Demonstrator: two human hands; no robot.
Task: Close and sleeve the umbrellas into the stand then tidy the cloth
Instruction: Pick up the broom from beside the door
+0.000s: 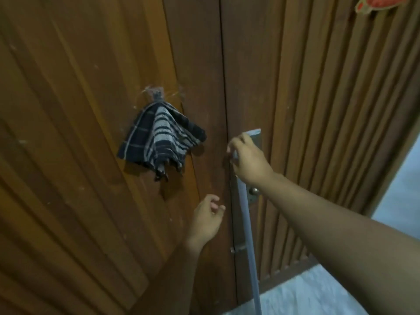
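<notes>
- The cloth [159,137], dark with pale checks and stripes, hung bunched from a hook [156,94] on the left door [79,110], at about 10 o'clock from the middle of the view
- Its lower edges fanned out and drooped, one corner trailing down toward 6 o'clock
- The right hand [246,161] reached in from 4 o'clock and lay at the top of a long pale rod [246,223], fingers curled round it near a metal plate [255,138] on the right door [295,87]
- The rod ran from that hand down toward 6 o'clock, along the seam between the doors, to the bottom edge of the view
- A small round knob [254,191] sat just beside the rod, below the right wrist
- The left hand [208,220] hovered at 7 o'clock from the right hand, fingers loosely bent, holding nothing, near the left door's edge but whether it touched I could not tell
- The cloth lay well apart from both hands, at 11 o'clock from the left one
- A pale floor [295,296] showed at 5 o'clock
- A red ornament [377,3] hung at 1 o'clock, cut by the frame
</notes>
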